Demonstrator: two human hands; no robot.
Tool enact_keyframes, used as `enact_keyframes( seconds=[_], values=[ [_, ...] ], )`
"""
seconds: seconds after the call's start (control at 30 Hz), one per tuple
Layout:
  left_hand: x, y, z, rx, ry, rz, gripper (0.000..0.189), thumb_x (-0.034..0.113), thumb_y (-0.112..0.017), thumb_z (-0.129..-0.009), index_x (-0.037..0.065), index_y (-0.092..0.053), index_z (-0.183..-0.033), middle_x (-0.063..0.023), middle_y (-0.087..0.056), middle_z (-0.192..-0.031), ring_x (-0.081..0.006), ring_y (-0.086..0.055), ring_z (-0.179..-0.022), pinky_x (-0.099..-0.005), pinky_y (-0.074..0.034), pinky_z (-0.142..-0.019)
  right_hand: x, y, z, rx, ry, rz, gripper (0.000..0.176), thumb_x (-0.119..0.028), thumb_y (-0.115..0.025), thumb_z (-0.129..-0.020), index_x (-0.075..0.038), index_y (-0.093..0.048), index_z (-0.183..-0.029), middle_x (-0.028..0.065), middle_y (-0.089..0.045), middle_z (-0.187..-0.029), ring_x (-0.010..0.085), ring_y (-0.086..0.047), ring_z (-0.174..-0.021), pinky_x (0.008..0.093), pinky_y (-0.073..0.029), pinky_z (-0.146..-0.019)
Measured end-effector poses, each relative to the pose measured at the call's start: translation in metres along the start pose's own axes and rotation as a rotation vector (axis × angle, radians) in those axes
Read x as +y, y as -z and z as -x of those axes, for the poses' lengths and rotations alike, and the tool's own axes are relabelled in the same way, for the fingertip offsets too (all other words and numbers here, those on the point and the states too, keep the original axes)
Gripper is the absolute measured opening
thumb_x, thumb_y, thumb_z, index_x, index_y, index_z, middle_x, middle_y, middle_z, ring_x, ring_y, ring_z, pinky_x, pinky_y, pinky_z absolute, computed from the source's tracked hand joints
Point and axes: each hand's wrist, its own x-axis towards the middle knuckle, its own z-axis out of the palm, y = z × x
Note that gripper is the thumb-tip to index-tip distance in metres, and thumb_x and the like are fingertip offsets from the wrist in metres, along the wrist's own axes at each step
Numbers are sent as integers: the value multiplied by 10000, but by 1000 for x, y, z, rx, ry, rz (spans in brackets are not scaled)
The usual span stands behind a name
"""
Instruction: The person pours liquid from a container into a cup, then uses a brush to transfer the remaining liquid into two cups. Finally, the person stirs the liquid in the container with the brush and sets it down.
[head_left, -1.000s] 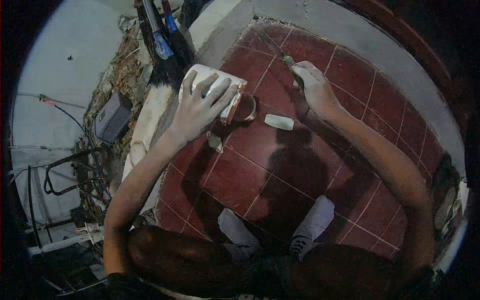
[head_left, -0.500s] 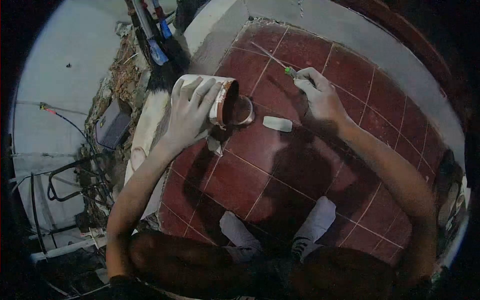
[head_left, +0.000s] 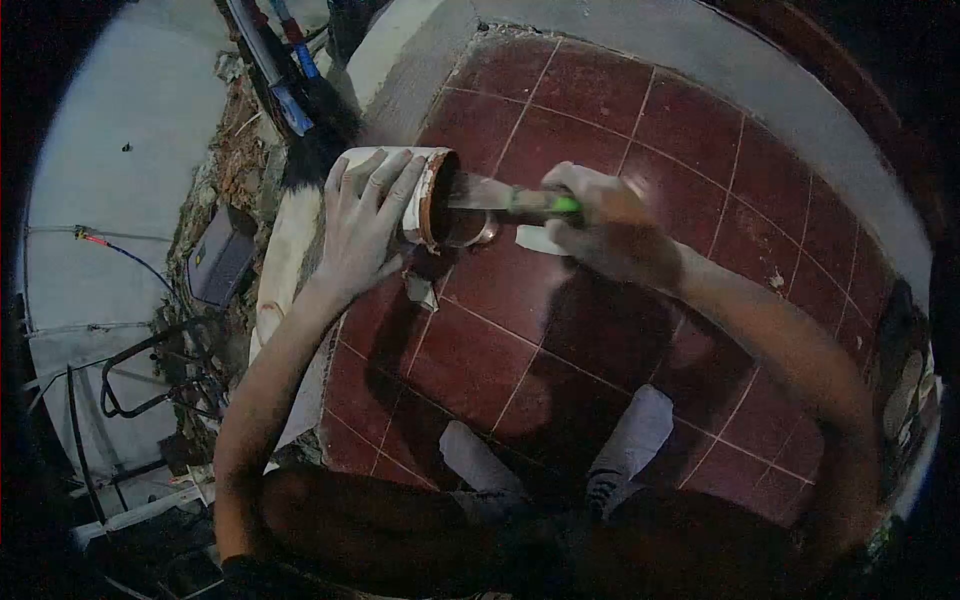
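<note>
My left hand (head_left: pixel 365 225) is wrapped over the side of a white tub (head_left: pixel 421 212), which is tilted with its brown-stained mouth facing right. My right hand (head_left: pixel 625 230) grips a putty knife (head_left: pixel 538 202) by its green and dark handle. The knife's flat blade points left and its tip reaches into the tub's mouth; what lies inside is too dark to make out. Just below the mouth, a round rim (head_left: pixel 485 232) of another container shows. Partly behind my right hand, a small white oblong piece (head_left: pixel 537 240) rests on the floor.
Red tiles (head_left: pixel 480 350) cover the floor, with a white scrap (head_left: pixel 421 291) below the tub. My feet (head_left: pixel 640 430) stand close by. Broken masonry (head_left: pixel 240 150), a grey box (head_left: pixel 222 258), cables (head_left: pixel 290 105) and a black metal frame (head_left: pixel 130 385) lie to the left. A pale ledge (head_left: pixel 800 110) borders the tiles.
My right hand has moved left and down, bringing the putty knife from mid-air to the tub's mouth and turning its blade leftward. The tub and my left hand appear slightly farther left.
</note>
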Motion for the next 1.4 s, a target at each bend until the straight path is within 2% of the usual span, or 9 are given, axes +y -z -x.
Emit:
enact_keyframes(
  seconds=[0.1,0.2,0.3,0.6,0.73,0.8,0.93,1.1,1.4],
  values=[
    [0,-1,-2,-10,-2,-5,1134,225,-875,-493,108,-381,-1507,-96,-426,-1477,-335,-381,-1353,-570,-214,-1169,-1,-25,-15,12,106,-192,371,-229,-649,-917,-40,-541,-1218,181,-630,-1039,342,-677,-879,479,-544,-759],
    [-1,-2,-1,-6,-16,-7,1140,222,-875,-494,113,-374,-1512,-89,-423,-1481,-331,-379,-1356,-569,-211,-1175,0,-39,-32,79,308,-270,357,-233,-631,-949,-28,-541,-1227,185,-616,-1096,373,-673,-924,470,-556,-793],
    [2,0,-4,-11,-28,-15,1146,225,-877,-496,115,-368,-1516,-82,-422,-1482,-329,-379,-1353,-569,-213,-1179,1,-56,-47,149,334,-181,372,-242,-616,-969,-25,-522,-1255,190,-598,-1159,390,-666,-969,455,-562,-819],
    [0,-4,0,25,-53,17,1085,251,-878,-530,91,-405,-1494,-98,-448,-1466,-333,-404,-1327,-579,-219,-1172,-6,-80,-60,88,277,-171,474,-287,-630,-964,43,-463,-1260,276,-638,-1061,400,-677,-967,489,-560,-795],
    [8,6,-1,11,-50,-26,1083,264,-867,-528,76,-406,-1490,-106,-446,-1467,-331,-399,-1333,-587,-208,-1171,-1,-82,-55,184,330,-167,411,-272,-629,-963,12,-471,-1214,254,-645,-1018,404,-683,-926,485,-565,-737],
    [13,11,-4,5,-49,-47,1079,270,-866,-533,79,-407,-1491,-104,-445,-1468,-331,-400,-1331,-589,-205,-1171,-7,-71,-50,-6,167,-41,365,-219,-635,-967,-9,-493,-1230,213,-648,-1022,342,-699,-918,447,-582,-769],
    [13,6,-2,25,-68,-90,1062,307,-856,-554,87,-407,-1491,-96,-441,-1469,-330,-395,-1330,-594,-205,-1167,-17,-62,-50,-28,146,1,351,-205,-639,-963,-25,-497,-1229,199,-654,-991,332,-704,-910,432,-583,-744],
    [11,6,-1,1,-48,-52,1050,350,-845,-574,99,-406,-1493,-88,-426,-1479,-324,-378,-1342,-599,-206,-1164,-10,-66,-53,219,317,-174,374,-223,-660,-956,-7,-497,-1214,192,-658,-962,312,-709,-886,416,-581,-713],
    [13,0,2,9,-10,-57,1022,381,-821,-602,81,-409,-1488,-111,-439,-1459,-332,-383,-1334,-601,-193,-1167,-18,-56,-56,70,301,-165,352,-262,-663,-951,-9,-534,-1159,191,-667,-898,303,-709,-800,407,-575,-689]
  ],
)
